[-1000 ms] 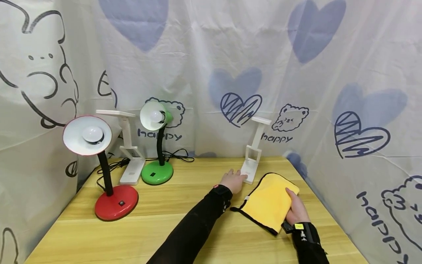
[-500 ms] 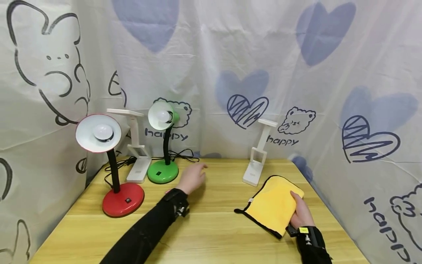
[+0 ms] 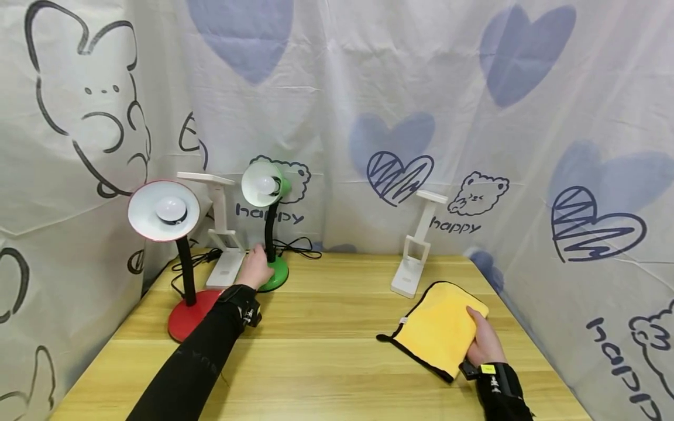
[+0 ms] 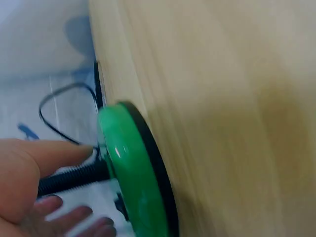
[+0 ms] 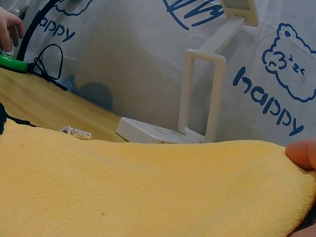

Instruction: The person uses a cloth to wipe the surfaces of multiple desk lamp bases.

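My left hand (image 3: pixel 255 270) is over the base of the green desk lamp (image 3: pixel 278 275), beside its black neck. In the left wrist view, the thumb (image 4: pixel 64 154) and the spread fingers lie on either side of the neck (image 4: pixel 74 178), not closed round it; whether the thumb touches is unclear. My right hand (image 3: pixel 485 339) pinches the right edge of a yellow cloth (image 3: pixel 437 327) with black trim, thumb on top. The cloth spreads flat above or on the table at right. Behind it stands a small white folding lamp (image 3: pixel 408 276).
The red desk lamp (image 3: pixel 192 316) stands at the left, partly behind my left sleeve. Between it and the green lamp is another white folding lamp (image 3: pixel 223 272). Black cords (image 3: pixel 300 248) lie at the table's (image 3: pixel 316 362) back edge. A printed curtain (image 3: pixel 337 88) hangs behind.
My left hand has left the right-hand white lamp's base and swung left across the table to the green lamp. The right hand keeps its hold on the cloth. The view has shifted slightly.
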{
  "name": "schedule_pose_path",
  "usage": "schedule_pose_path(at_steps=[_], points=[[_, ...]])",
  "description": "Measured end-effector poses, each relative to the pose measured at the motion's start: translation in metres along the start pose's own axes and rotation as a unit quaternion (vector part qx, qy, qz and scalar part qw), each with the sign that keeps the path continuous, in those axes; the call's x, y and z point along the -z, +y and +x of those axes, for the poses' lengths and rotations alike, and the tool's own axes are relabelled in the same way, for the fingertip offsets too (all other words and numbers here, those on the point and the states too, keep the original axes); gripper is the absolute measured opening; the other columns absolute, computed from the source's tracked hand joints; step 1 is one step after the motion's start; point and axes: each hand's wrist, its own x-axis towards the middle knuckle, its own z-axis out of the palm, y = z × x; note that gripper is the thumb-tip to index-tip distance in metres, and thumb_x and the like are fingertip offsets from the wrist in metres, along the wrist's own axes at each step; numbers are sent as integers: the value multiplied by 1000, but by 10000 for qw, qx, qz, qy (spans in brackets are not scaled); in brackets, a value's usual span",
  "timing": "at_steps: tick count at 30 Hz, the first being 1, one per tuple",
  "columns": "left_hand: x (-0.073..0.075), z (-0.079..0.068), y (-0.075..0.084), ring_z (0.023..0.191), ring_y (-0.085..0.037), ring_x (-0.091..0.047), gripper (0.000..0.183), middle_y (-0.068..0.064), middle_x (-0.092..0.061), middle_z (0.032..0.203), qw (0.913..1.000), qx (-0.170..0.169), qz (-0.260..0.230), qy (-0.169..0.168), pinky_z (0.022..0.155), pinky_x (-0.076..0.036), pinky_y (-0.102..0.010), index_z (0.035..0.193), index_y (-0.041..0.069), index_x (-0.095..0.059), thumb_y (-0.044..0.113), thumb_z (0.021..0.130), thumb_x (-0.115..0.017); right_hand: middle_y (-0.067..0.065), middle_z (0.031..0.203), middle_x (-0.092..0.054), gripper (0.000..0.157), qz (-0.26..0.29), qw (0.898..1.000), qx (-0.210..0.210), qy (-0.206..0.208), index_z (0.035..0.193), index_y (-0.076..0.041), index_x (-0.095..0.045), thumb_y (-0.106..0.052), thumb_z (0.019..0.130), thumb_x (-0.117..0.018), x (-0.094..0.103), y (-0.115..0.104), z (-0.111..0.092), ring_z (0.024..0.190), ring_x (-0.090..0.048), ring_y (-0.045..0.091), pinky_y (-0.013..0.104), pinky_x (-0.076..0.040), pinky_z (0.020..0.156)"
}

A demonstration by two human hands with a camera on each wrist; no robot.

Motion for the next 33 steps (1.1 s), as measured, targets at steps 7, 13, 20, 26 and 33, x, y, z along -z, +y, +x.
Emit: schedule_pose_path(at_steps=[7, 13, 20, 26, 33], points=[[-2, 9, -8, 107, -45, -58, 71, -31, -54, 128, 9977, 181, -100, -639, 85, -46, -51, 147, -5, -24, 10, 88, -60, -17, 127, -51, 67, -59, 9999, 38, -108, 154, -25, -10, -34, 101, -51, 1, 1, 1, 120, -49, 0, 22, -41, 99], [-4, 4, -1, 99, -42, -62, 57, -27, -62, 117, 9990, 193, -15, -404, 82, -48, -51, 136, -3, -41, 13, 87, -66, -17, 132, -48, 67, -46, 9999, 34, -127, 154, -25, -10, -33, 101, -50, 0, 2, 1, 123, -46, 0, 23, -41, 100], [-13, -3, 19, 83, -37, -66, 67, -21, -68, 104, 9971, 159, 646, -370, 66, -49, -47, 131, -1, -45, 33, 82, -76, -17, 133, -47, 67, -113, 9999, -8, 10, 154, -26, -11, -35, 101, -51, 1, 1, 2, 125, -45, 1, 23, -40, 100], [-21, -14, 45, 75, -34, -65, 78, -19, -69, 99, 9951, -108, 946, -253, 58, -49, -44, 133, -2, -47, 40, 77, -81, -18, 132, -48, 65, -28, 10000, -39, 83, 153, -27, -13, -35, 101, -51, 5, 2, 7, 126, -43, 0, 22, -40, 100], [-35, -28, 70, 59, -26, -61, 88, -13, -67, 76, 9901, -407, 1343, -8, 48, -46, -38, 129, -5, -49, 49, 69, -84, -18, 129, -50, 65, -52, 9999, -9, 135, 153, -27, -14, -35, 100, -51, 7, 2, 10, 125, -44, 0, 22, -41, 100]])
